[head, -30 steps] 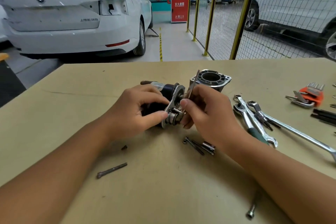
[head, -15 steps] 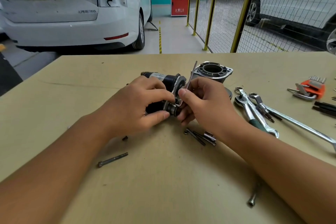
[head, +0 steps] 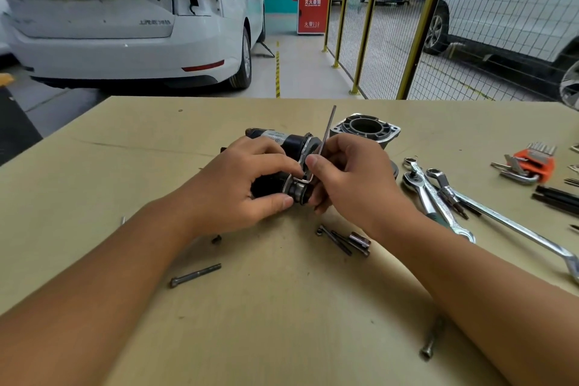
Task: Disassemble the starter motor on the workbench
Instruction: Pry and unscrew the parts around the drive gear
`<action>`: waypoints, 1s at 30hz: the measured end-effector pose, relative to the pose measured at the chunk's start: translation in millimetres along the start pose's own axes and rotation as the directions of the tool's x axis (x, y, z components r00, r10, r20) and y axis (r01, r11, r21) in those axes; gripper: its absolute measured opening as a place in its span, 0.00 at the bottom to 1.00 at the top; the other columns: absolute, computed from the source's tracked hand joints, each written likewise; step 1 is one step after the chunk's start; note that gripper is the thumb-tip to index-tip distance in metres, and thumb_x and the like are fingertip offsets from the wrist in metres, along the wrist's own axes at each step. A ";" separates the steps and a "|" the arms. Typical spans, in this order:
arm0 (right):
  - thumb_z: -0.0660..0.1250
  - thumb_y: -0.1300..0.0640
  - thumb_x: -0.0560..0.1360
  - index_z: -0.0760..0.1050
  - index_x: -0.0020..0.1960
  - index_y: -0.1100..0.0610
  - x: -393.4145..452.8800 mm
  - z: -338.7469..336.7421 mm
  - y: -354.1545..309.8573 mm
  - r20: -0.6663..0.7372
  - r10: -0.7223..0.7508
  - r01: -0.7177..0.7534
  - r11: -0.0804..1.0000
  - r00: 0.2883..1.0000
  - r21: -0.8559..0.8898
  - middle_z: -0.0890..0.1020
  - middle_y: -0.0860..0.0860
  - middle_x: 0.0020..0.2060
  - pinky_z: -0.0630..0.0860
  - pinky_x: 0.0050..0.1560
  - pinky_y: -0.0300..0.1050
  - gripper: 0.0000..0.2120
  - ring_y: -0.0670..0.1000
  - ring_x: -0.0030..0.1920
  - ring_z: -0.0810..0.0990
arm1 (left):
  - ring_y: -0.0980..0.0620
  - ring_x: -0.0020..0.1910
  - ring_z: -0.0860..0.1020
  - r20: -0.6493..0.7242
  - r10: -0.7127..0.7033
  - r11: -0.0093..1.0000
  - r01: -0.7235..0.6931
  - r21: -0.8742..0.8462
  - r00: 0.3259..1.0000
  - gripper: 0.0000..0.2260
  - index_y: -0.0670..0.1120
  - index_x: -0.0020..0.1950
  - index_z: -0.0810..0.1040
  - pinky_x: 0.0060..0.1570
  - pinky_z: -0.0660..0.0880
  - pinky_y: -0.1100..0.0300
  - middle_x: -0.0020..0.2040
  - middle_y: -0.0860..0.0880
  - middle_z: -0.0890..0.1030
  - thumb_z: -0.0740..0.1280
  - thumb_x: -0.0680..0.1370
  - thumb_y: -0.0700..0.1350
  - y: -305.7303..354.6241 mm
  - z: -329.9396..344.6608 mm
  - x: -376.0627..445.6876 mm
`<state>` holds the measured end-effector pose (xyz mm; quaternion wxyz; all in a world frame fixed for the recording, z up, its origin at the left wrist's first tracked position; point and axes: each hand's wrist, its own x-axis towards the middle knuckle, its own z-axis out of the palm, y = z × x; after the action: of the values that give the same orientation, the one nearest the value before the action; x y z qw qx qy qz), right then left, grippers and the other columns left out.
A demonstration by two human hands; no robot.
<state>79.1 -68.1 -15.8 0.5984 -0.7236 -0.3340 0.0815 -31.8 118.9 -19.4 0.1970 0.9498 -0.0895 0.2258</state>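
Left hand [head: 247,180] grip wraps starter motor [head: 283,163] on tabletop [head: 282,307]. Right hand [head: 351,180] grip at motor's 3 o'clock pinches hex key [head: 327,131], long arm toward 12.

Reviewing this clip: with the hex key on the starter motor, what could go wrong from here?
The hex key is pinched only between the right hand's fingertips, so it may slip off the fastener. The starter motor is steadied only by the left hand and could roll. Loose bolts near the right wrist could be knocked away.
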 end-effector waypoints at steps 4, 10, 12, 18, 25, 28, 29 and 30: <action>0.69 0.60 0.80 0.77 0.45 0.59 -2.2 1.0 -2.6 -0.021 0.004 -0.005 1.000 1.000 -0.026 0.81 0.55 0.26 0.80 0.24 0.49 0.06 0.55 0.25 0.83 | 0.56 0.59 0.75 0.013 -0.012 0.999 0.013 -0.041 1.000 0.17 0.59 0.64 0.82 0.59 0.70 0.62 0.58 0.57 0.78 0.74 0.75 0.55 2.4 -4.3 0.3; 0.69 0.61 0.80 0.76 0.44 0.60 -3.8 0.8 -3.9 -0.050 0.016 -0.017 0.999 0.999 -0.029 0.81 0.55 0.26 0.80 0.24 0.47 0.06 0.55 0.25 0.83 | 0.57 0.47 0.79 -0.031 -0.294 0.950 0.296 0.094 0.955 0.10 0.58 0.58 0.83 0.47 0.75 0.57 0.49 0.57 0.82 0.75 0.77 0.53 -10.1 -47.3 -3.9; 0.69 0.61 0.80 0.76 0.45 0.61 -1.9 0.7 -4.4 -0.029 0.034 -0.034 0.999 0.999 0.000 0.81 0.56 0.27 0.81 0.25 0.49 0.06 0.57 0.26 0.83 | 0.57 0.43 0.79 0.074 -0.565 0.788 0.511 0.343 0.821 0.06 0.59 0.49 0.81 0.45 0.77 0.55 0.45 0.56 0.82 0.74 0.76 0.58 -25.6 -73.9 -11.9; 0.69 0.63 0.80 0.76 0.46 0.62 -0.2 1.4 -6.5 -0.011 0.033 -0.033 0.999 0.999 0.016 0.81 0.59 0.30 0.80 0.26 0.49 0.04 0.58 0.28 0.84 | 0.43 0.33 0.86 0.426 -0.884 0.380 0.825 0.418 0.192 0.26 0.49 0.57 0.75 0.32 0.79 0.56 0.38 0.40 0.86 0.85 0.67 0.50 -42.5 -122.8 -48.6; 0.70 0.63 0.79 0.77 0.47 0.60 -5.4 2.1 -9.4 -0.015 0.007 -0.006 1.000 1.000 0.015 0.82 0.57 0.30 0.82 0.28 0.50 0.03 0.57 0.29 0.85 | 0.43 0.30 0.85 0.462 -0.847 0.452 0.815 0.363 0.263 0.17 0.44 0.57 0.73 0.28 0.78 0.58 0.34 0.39 0.85 0.73 0.74 0.31 -30.3 -99.5 -32.3; 0.70 0.63 0.79 0.77 0.46 0.58 -6.8 1.2 -10.3 -0.006 -0.035 0.035 0.999 0.999 -0.036 0.83 0.54 0.30 0.82 0.28 0.47 0.04 0.55 0.28 0.85 | 0.47 0.26 0.83 0.343 -0.850 0.510 0.788 0.346 0.400 0.12 0.45 0.52 0.76 0.27 0.77 0.60 0.29 0.46 0.84 0.72 0.72 0.35 -28.4 -84.2 -24.6; 0.71 0.63 0.79 0.77 0.46 0.57 -7.5 0.6 -10.6 0.004 -0.053 0.053 0.997 0.999 -0.051 0.83 0.54 0.30 0.82 0.28 0.46 0.04 0.54 0.28 0.84 | 0.49 0.25 0.82 0.287 -0.843 0.533 0.781 0.325 0.455 0.10 0.45 0.50 0.78 0.26 0.76 0.61 0.27 0.48 0.83 0.72 0.72 0.36 -28.3 -78.0 -22.2; 0.71 0.63 0.78 0.78 0.46 0.57 -7.9 0.0 -10.8 0.015 -0.070 0.071 0.996 0.997 -0.061 0.83 0.53 0.30 0.81 0.28 0.45 0.04 0.53 0.28 0.84 | 0.50 0.25 0.82 0.232 -0.833 0.553 0.779 0.295 0.503 0.08 0.46 0.48 0.79 0.26 0.76 0.61 0.27 0.49 0.83 0.73 0.71 0.38 -28.6 -71.1 -19.9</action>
<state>68.8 -72.0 -8.1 0.5764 -0.7287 -0.3656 0.0546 -69.9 176.0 20.2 0.1877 0.9165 0.3487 -0.0565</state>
